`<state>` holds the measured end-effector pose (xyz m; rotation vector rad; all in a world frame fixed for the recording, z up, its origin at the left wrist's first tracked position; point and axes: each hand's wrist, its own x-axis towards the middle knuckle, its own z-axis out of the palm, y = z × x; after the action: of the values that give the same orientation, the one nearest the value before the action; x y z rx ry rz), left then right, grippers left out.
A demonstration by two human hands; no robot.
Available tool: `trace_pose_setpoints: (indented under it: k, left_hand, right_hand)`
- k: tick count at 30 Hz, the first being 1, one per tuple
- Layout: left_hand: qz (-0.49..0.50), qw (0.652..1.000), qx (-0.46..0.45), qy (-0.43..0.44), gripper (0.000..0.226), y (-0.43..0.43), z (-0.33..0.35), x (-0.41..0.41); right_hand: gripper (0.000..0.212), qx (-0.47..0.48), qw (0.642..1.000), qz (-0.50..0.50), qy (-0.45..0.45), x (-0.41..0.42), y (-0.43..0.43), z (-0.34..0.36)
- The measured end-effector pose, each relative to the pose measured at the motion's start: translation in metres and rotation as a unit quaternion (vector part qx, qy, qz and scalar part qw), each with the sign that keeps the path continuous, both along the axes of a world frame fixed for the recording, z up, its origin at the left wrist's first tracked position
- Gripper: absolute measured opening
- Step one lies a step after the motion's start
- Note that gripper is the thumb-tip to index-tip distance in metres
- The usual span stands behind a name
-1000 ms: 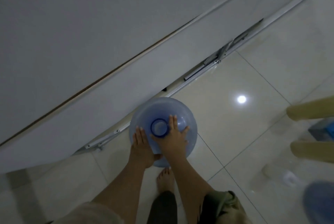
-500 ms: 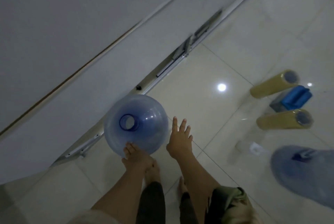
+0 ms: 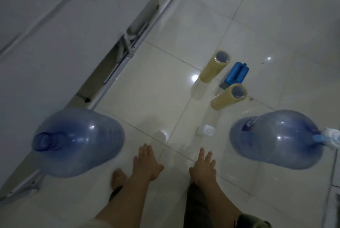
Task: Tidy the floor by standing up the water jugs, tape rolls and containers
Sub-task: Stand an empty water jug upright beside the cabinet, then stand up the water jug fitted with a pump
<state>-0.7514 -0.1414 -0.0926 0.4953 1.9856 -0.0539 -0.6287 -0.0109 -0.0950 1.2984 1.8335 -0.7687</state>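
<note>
Blue water jug (image 3: 77, 141) upright at left, second jug (image 3: 276, 139) at right, both hands (image 3: 147, 163) (image 3: 203, 168) spread, empty, over tiled floor (image 3: 147, 89), tape rolls (image 3: 214, 66) beyond.

Dim, bluish head view with soft focus throughout.

I see small overhead-light reflections glaring off the glossy floor tiles (image 3: 239, 25) and bright specks on both water jugs. The left jug (image 3: 77, 143) smears with motion blur; straight lines bow toward the frame edges; shadows are faint and diffuse.

Probably a storeroom or utility room, dimly lit: glossy tiled floor (image 3: 152, 88), white wall panel (image 3: 55, 43), water jugs (image 3: 77, 141), tape rolls (image 3: 214, 68).
</note>
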Motion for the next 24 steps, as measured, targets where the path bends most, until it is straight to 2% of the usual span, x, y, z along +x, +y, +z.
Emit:
trace_pose_setpoints:
  k: [3, 8, 13, 19, 24]
  left_hand:
    - [-0.037, 0.999, -0.021, 0.011, 0.090, 0.050, -0.012, 0.024]
    - [-0.061, 0.998, -0.020, 0.006, 0.090, 0.139, -0.020, 0.055]
    - [-0.106, 0.994, 0.004, 0.018, 0.088, 0.210, -0.027, 0.070]
    - [-0.196, 0.979, 0.045, 0.033, 0.086, 0.278, -0.021, 0.082]
    - [-0.269, 0.958, 0.091, 0.031, 0.086, 0.339, -0.003, 0.107]
  right_hand:
    - [0.075, -0.012, 1.000, -0.015, 0.020, 0.029, 0.050, -0.007]
    - [0.078, -0.010, 0.997, 0.064, 0.034, 0.062, 0.134, -0.004]
    - [0.079, 0.048, 0.995, 0.085, 0.035, 0.075, 0.196, -0.018]
    - [0.077, 0.229, 0.973, 0.014, 0.034, 0.094, 0.248, -0.022]
    - [0.082, 0.336, 0.933, -0.123, 0.043, 0.137, 0.286, 0.001]
